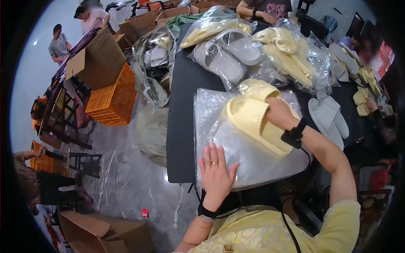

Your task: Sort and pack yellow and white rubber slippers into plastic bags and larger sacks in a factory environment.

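Observation:
My left hand (pixel 217 173) lies flat, fingers apart, on the near left part of a stack of clear plastic bags (pixel 249 164). A pair of pale yellow slide slippers (pixel 247 116) is over the stack, with my right hand (pixel 280 114) closed on it; those fingers are partly hidden behind the footbed and strap. The slippers look slightly blurred. To the right of this hand, a pair of white slippers (pixel 327 116) rests unwrapped on the dark table (pixel 180 126).
Bagged yellow slippers (pixel 291 63) and bagged white slippers (pixel 219 61) are heaped along the far side. On the floor to the left stand an orange crate (pixel 112 101), a cardboard box (pixel 99 55) and an open sack (pixel 154 63). Another person's hand (pixel 371 105) touches yellow slippers at the right.

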Motion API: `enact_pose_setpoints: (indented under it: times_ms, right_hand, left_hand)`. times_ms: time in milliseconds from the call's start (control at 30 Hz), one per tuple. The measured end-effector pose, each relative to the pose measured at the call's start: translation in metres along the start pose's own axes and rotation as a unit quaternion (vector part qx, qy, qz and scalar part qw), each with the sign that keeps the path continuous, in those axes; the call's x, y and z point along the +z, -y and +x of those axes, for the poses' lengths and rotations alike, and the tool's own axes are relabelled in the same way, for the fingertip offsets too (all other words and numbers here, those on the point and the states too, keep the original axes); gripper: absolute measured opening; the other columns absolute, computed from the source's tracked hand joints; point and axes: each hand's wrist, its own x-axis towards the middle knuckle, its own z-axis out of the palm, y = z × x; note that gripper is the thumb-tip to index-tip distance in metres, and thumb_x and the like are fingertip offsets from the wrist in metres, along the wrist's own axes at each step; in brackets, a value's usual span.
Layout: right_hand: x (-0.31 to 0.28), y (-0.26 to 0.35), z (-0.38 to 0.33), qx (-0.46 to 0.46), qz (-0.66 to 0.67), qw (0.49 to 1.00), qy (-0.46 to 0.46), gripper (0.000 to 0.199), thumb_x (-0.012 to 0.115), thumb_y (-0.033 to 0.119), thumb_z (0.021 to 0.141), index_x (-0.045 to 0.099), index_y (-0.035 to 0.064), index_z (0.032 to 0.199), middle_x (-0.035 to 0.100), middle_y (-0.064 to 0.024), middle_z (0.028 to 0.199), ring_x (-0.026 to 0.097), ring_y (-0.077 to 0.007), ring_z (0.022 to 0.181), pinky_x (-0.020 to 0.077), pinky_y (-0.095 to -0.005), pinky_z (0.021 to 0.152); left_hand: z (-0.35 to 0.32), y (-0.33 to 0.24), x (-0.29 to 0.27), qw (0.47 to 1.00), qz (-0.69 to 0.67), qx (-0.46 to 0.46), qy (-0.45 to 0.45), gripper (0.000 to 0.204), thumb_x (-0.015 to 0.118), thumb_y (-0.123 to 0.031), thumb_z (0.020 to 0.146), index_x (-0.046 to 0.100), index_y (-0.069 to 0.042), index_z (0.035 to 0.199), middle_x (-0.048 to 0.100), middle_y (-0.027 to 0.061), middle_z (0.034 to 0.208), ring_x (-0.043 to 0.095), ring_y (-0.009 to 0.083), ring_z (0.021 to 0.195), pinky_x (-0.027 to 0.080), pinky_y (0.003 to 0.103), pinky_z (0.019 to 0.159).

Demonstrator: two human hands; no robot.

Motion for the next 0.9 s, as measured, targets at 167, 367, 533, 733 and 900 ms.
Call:
enact_pose_setpoints:
  times_ms: [167,367,533,733,900]
  right_hand:
    - [-0.045,-0.063,-0.030,0.094,-0.126,0.987,-0.034,0.019,0.060,0.020,0.077,0.062,0.0020,0.079,0.062,-0.0196,0.083,0.059,-0.0391,0.081,0.0466,-0.0469,0.071]
    - [-0.059,0.019,-0.114,-0.001,0.097,0.995,0.019,0.019,0.063,0.020,0.074,0.062,0.0029,0.083,0.061,-0.0195,0.082,0.060,-0.0378,0.078,0.0472,-0.0456,0.071]
    - [-0.038,-0.033,-0.140,0.040,0.009,0.999,0.034,0.026,0.066,0.023,0.075,0.063,0.0038,0.092,0.061,-0.0179,0.081,0.060,-0.0360,0.077,0.0479,-0.0415,0.067]
    - [-0.067,-0.148,-0.134,0.188,-0.041,0.981,-0.012,0.019,0.064,0.023,0.074,0.063,0.0052,0.082,0.063,-0.0178,0.083,0.061,-0.0361,0.082,0.0477,-0.0440,0.070]
    - [-0.092,-0.252,-0.120,0.320,-0.054,0.938,-0.125,0.033,0.059,0.034,0.079,0.068,0.0074,0.096,0.064,-0.0215,0.092,0.061,-0.0380,0.090,0.0475,-0.0441,0.078]
  left_hand:
    - [-0.002,-0.002,-0.007,1.000,0.003,0.008,0.006,0.073,0.056,-0.049,0.082,0.041,0.001,0.132,0.035,0.0218,0.141,0.032,0.0379,0.131,0.022,0.051,0.105]
    - [-0.003,-0.001,-0.006,0.997,0.062,-0.008,0.043,0.089,0.050,-0.066,0.079,0.039,0.003,0.134,0.031,0.0219,0.144,0.025,0.0366,0.135,0.016,0.050,0.109]
    - [0.000,-0.008,-0.006,0.997,0.055,-0.014,0.056,0.087,0.061,-0.056,0.075,0.036,0.001,0.136,0.030,0.0188,0.146,0.024,0.0347,0.136,0.015,0.048,0.110]
    - [0.002,-0.010,-0.007,0.996,0.063,-0.014,0.065,0.089,0.065,-0.054,0.072,0.036,0.002,0.136,0.028,0.0201,0.146,0.022,0.0349,0.137,0.014,0.049,0.110]
    - [0.002,-0.015,-0.010,0.995,0.066,-0.027,0.063,0.090,0.063,-0.057,0.073,0.037,0.003,0.135,0.030,0.0207,0.145,0.022,0.0362,0.136,0.014,0.050,0.109]
